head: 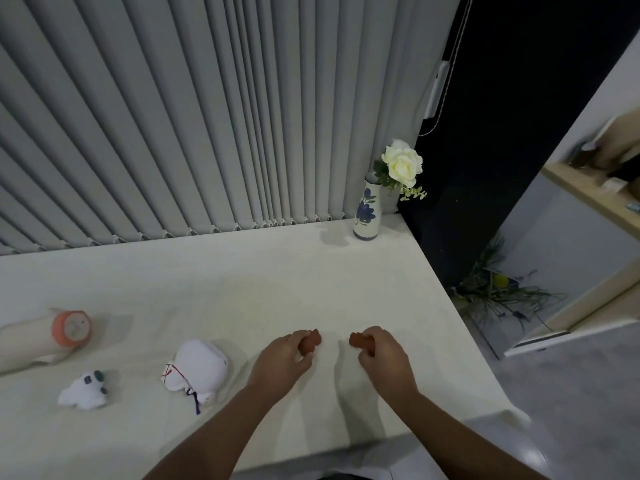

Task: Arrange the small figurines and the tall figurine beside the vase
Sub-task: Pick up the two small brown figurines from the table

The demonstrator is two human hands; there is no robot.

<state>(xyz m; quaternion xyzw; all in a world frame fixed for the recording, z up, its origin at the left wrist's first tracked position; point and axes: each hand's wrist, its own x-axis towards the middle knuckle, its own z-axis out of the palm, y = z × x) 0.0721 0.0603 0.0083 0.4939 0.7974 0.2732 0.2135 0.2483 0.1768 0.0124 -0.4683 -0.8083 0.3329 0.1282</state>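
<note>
Grey vertical blinds (207, 116) back a pale tabletop (242, 289), and the vase (366, 213) with its white rose (401, 164) stands at the far right corner, well apart from everything else. I have my left hand (284, 358) clenched around one small reddish-brown figurine (310, 340) and my right hand (382, 351) clenched around another (358, 339), both near the front edge of the tabletop. I judge this the pickup of the small pair; whether they are lifted clear of the tabletop I cannot tell. Next I would carry both forward and right and stand them just beside the vase without knocking it. Left behind on the near left are a tall figurine (41, 336) lying on its side, a white hooded figurine (199, 367) and a small white one (85, 389), all awaiting their turn.
</note>
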